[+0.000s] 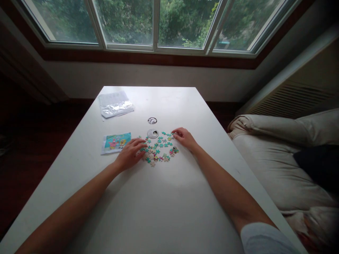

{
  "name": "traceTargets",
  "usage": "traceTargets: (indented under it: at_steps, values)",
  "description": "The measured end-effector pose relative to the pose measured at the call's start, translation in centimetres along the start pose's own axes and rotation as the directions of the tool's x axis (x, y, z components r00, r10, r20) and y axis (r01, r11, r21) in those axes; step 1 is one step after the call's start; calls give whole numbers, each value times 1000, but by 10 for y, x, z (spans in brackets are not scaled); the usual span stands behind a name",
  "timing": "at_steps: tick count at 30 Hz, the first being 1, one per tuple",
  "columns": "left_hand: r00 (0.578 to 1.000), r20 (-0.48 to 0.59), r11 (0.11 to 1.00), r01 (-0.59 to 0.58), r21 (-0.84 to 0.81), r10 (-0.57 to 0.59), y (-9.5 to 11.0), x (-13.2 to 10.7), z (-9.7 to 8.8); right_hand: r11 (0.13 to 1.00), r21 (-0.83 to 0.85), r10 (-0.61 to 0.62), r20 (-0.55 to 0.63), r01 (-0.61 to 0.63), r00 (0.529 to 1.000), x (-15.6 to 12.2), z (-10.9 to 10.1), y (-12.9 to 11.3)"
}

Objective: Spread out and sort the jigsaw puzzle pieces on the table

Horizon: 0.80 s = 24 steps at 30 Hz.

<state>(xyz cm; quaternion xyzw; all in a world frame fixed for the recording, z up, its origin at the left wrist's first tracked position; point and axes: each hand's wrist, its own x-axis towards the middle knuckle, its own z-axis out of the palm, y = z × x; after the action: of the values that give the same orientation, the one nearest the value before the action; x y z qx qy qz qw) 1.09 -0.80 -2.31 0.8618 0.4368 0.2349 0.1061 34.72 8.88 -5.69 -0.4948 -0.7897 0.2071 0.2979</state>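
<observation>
I had a smooth white table (169, 201) in view. At its far left lay a glossy, crinkled plastic bag (116, 104), its flat whitish contents unclear to me. Nearer was a rectangular cartoon picture (116, 142). My left hand (129, 153), thumb parted from fingers, reached the left edge of the pile; my right hand (187, 139) curled at its right edge, gripping or not I couldn't tell. Beyond sat 2 round grey discs (152, 120). Between my hands lay small knobbed puzzle pieces (158, 151).
</observation>
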Motion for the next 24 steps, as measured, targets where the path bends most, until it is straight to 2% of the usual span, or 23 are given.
traceTargets:
  at_steps: [4, 8, 12, 15, 24]
  values:
    - [998, 25, 998, -64, -12, 65, -3, -16, 5, 999, 27, -32, 146, 28, 989, -13, -22, -7]
    - [998, 17, 998, -65, -5, 65, 0, -18, 11, 991, 12, -130, 245, 131, 961, -38, -34, -20]
    - [991, 73, 993, -114, -19, 115, 7, -14, 14, 985, -83, -135, 198, 153, 971, -54, -27, -27]
    - [981, 123, 989, -143, -42, 147, 8, -15, 16, 985, -87, -135, 163, 150, 977, -56, -19, -30]
    - [981, 125, 988, -145, -47, 150, 4, -18, 16, 990, -101, -94, 27, 97, 995, -54, -1, -32]
